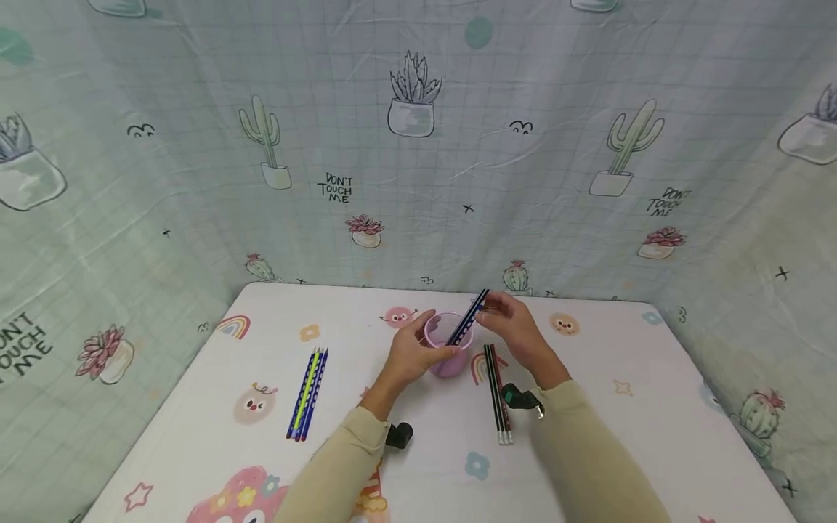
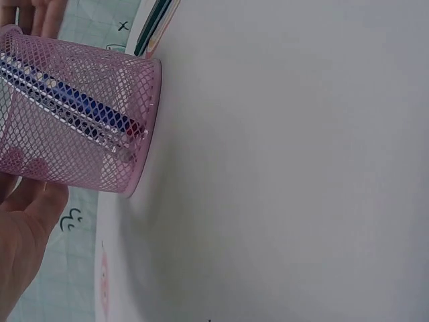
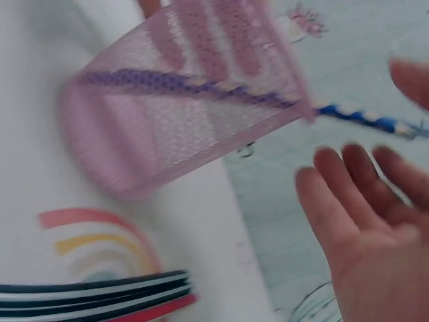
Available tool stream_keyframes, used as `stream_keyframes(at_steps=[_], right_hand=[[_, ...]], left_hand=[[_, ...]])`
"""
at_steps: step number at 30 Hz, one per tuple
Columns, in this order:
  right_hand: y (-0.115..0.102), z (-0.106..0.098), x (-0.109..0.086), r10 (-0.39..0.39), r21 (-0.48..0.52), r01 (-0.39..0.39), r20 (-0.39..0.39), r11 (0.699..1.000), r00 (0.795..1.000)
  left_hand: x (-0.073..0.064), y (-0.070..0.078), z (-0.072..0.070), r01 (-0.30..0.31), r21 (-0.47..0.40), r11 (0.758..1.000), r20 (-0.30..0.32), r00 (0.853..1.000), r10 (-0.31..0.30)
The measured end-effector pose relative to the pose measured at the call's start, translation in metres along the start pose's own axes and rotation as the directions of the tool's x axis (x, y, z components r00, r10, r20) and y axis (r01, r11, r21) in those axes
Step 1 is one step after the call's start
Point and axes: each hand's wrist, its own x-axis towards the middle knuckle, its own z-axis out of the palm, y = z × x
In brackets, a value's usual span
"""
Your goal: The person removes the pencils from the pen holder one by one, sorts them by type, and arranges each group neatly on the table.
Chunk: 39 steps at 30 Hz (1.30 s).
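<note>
My left hand (image 1: 412, 354) holds a pink mesh pencil cup (image 1: 450, 367), its thumb at the near side of the rim and its fingers around the left side. Blue pencils (image 1: 467, 323) with white dots lean inside the cup, their upper ends sticking out to the right. Through the mesh (image 2: 80, 157) in the left wrist view, their lower ends reach the base. Beside those upper ends is my right hand (image 1: 518, 330). In the right wrist view, this hand (image 3: 372, 228) has its fingers spread loosely, with a gap between them and the blue pencil (image 3: 362, 119).
Right of the cup, dark striped pencils (image 1: 493, 396) and a red one (image 1: 502, 392) lie together on the white patterned table (image 1: 431, 465). Farther left lies a row of blue dotted pencils (image 1: 317, 396) with a yellow-green pencil (image 1: 306, 396) among them. A cactus-print cloth (image 1: 458, 181) hangs behind.
</note>
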Motion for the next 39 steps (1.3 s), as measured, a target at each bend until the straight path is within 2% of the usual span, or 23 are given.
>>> stream_keyframes(at_steps=[2,5,10,18,23,28,32,35,39], right_hand=[[-0.007,0.001,0.004,0.004,0.022,-0.002,-0.089,1.000,0.996],[-0.017,0.005,0.009,0.034,0.024,-0.029,-0.208,0.999,0.978],[-0.025,0.012,0.015,0.053,-0.024,-0.064,-0.314,0.998,0.948],[-0.026,0.014,0.021,0.065,-0.022,-0.078,-0.354,0.997,0.933],[-0.034,0.013,0.024,0.021,-0.016,-0.030,-0.393,0.999,0.919],[-0.049,0.005,0.025,-0.023,0.026,0.038,-0.424,0.999,0.905],[-0.063,-0.003,0.025,-0.033,0.050,0.061,-0.440,0.997,0.897],[-0.073,-0.009,0.024,-0.022,0.099,0.074,-0.449,0.992,0.893],[-0.083,-0.019,0.022,-0.010,0.212,0.119,-0.455,0.970,0.891]], left_hand=[[0.000,0.000,0.001,-0.002,-0.008,1.000,-0.001,1.000,0.002],[0.000,-0.001,0.002,0.001,-0.010,1.000,-0.010,1.000,-0.002],[-0.001,-0.002,0.004,0.007,-0.006,1.000,-0.020,1.000,-0.007],[-0.003,-0.001,0.005,0.009,-0.011,1.000,-0.014,1.000,-0.009],[-0.002,-0.001,0.003,0.010,-0.022,1.000,-0.016,1.000,-0.011],[-0.001,-0.001,0.002,0.012,-0.039,0.999,-0.012,1.000,-0.012],[0.000,-0.002,0.003,0.015,-0.047,0.999,-0.007,1.000,-0.015],[0.000,-0.001,0.002,0.025,-0.051,0.998,0.000,1.000,-0.025],[-0.001,0.000,0.001,0.028,-0.045,0.999,0.008,1.000,-0.028]])
